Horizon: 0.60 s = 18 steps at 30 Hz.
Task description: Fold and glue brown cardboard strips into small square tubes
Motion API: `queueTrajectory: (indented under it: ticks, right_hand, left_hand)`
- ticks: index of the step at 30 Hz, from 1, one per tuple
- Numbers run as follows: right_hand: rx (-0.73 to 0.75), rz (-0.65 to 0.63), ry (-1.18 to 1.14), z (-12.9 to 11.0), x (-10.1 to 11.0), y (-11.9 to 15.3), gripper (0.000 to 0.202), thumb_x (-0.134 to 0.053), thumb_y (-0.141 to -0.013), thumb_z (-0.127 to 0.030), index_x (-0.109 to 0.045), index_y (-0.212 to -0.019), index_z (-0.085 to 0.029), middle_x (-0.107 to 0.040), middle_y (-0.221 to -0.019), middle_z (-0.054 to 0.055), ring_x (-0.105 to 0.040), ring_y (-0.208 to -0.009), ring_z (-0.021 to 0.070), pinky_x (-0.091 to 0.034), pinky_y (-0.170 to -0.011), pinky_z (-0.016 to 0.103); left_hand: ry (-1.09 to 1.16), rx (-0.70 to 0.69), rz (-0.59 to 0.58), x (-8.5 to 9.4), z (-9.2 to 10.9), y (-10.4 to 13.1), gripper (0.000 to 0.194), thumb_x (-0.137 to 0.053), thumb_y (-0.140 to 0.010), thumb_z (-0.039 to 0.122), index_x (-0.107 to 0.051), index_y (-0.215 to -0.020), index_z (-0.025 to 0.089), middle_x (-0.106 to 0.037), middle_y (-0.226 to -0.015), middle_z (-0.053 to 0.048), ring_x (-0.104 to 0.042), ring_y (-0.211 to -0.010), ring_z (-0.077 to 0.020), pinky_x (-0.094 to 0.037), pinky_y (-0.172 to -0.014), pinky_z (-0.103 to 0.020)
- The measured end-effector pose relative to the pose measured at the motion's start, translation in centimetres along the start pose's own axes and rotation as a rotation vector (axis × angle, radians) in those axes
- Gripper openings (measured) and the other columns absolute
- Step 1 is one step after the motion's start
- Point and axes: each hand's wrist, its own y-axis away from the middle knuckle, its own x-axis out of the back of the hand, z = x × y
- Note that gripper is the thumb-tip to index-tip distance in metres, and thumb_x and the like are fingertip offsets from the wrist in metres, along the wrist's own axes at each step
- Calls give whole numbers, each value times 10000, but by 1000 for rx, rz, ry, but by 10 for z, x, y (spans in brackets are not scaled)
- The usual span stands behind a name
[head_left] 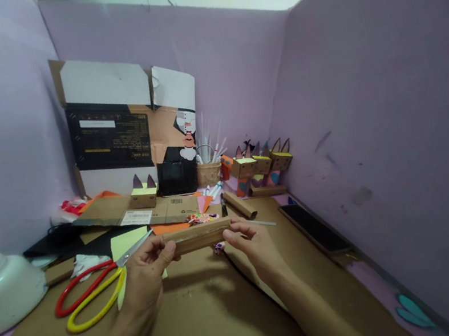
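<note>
A narrow folded cardboard strip [199,237] is held level above the table by both hands. My left hand [149,271] pinches its left end between thumb and fingers. At the right end, my right hand [255,243] grips it the same way, and a thin whitish stick [264,223] sticks out to the right past those fingers. Scissors [97,286] with one red and one yellow handle lie left of my left hand, over pale yellow paper [128,241]. Beneath the strip, a black cord [251,282] runs from a small patterned object [219,247].
A white ceramic pot [7,293] stands at the left edge. Behind are an upright flattened box [105,84], a basket of pens [209,174] and cardboard animal figures [245,168]. A dark phone-like slab [315,227] lies by the right wall, cardboard tubes [239,204] nearby.
</note>
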Motion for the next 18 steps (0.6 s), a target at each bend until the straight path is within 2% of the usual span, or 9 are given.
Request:
queueTrajectory:
  ticks: [5, 9, 11, 13, 14, 15, 18]
  right_hand:
    - [89, -98, 49, 2, 3, -1, 118, -639, -668, -219, -673, -565, -172, -660, -850, 66, -596, -837, 207, -449, -786, 331]
    - [204, -126, 114, 5, 6, -2, 96, -651, -668, -189, -674, -577, -174, -647, -932, 84, -583, -915, 229, -442, -802, 346]
    - [261, -176, 167, 4, 7, -1, 67, -656, -668, -174, -682, -606, -176, -630, -961, 89, -579, -927, 231, -449, -782, 343]
    - [314, -273, 188, 1, 6, 2, 41, -660, -669, -158, -685, -648, -183, -622, -965, 82, -579, -924, 226, -452, -779, 341]
    - [339, -330, 190, -1, 6, 4, 42, -661, -669, -151, -680, -654, -185, -621, -967, 76, -579, -924, 222, -450, -790, 341]
    - [359, -385, 190, -3, 5, 7, 46, -662, -672, -144, -674, -655, -185, -621, -970, 72, -579, -926, 218, -448, -804, 342]
    - [373, -496, 211, -6, 3, 14, 41, -667, -686, -137, -671, -685, -177, -609, -1005, 76, -577, -938, 212, -453, -819, 338]
  left_hand:
    - [-39, 145, -66, -5, 0, 5, 233, -761, -545, 319, -638, -631, 141, -572, -569, 26, -509, -555, -103, -407, -536, -198]
    - [-100, 257, -41, 3, -4, 0, 328, -724, -574, 423, -668, -677, 116, -627, -679, -33, -531, -599, -143, -441, -563, -252]
    - [-210, 217, 11, 10, -4, -4, 348, -689, -612, 467, -661, -693, 130, -642, -741, -47, -540, -641, -160, -436, -574, -255]
    - [-309, 128, -32, 15, 0, -7, 326, -680, -638, 468, -650, -736, 158, -649, -849, -49, -557, -728, -179, -438, -625, -257]
    - [-323, 104, -127, 16, 3, -7, 321, -679, -647, 464, -649, -776, 171, -647, -896, -51, -566, -777, -193, -442, -660, -264]
    - [-307, 114, -278, 16, 7, -5, 337, -680, -651, 463, -651, -834, 181, -645, -941, -59, -572, -831, -213, -445, -702, -280]
    - [-160, 250, -822, 9, 19, 3, 499, -652, -674, 490, -610, -1070, 189, -628, -1035, -89, -558, -961, -265, -427, -804, -337]
